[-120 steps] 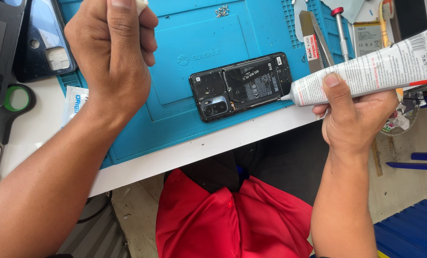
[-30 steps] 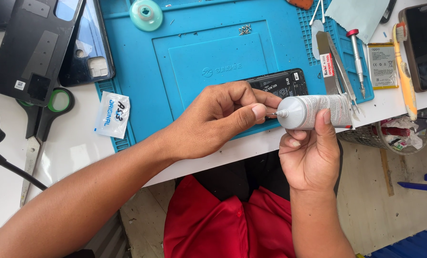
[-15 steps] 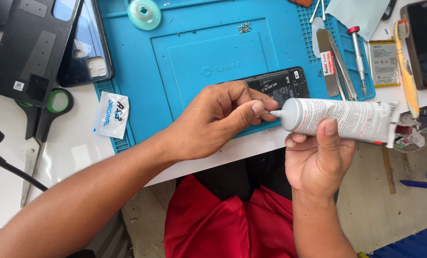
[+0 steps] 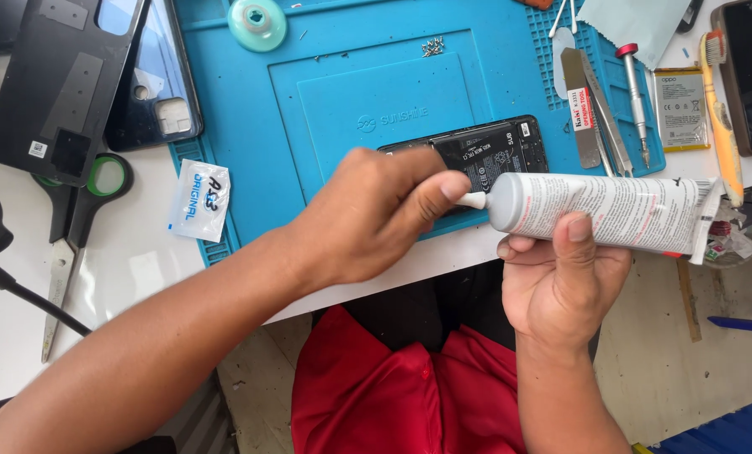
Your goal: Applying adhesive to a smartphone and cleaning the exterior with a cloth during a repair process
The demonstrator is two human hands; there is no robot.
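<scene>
Head view: glue tube (image 4: 611,210) lies level just off the near edge of the blue mat (image 4: 351,101), near the opened phone (image 4: 494,155). It looks light, soft-walled and easily squeezed, so best gripped mid-body. Right hand (image 4: 561,286) cups it from below, thumb on top. Left hand (image 4: 376,219) reaches across, fingers pinching the white nozzle (image 4: 473,200).

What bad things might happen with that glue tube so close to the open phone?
The left hand pinches the nozzle of the glue tube that the right hand squeezes, so glue might smear on the fingers. The nozzle sits right beside the open phone, so a drip could land inside. The phone lies near the mat's edge and might get knocked off.
</scene>
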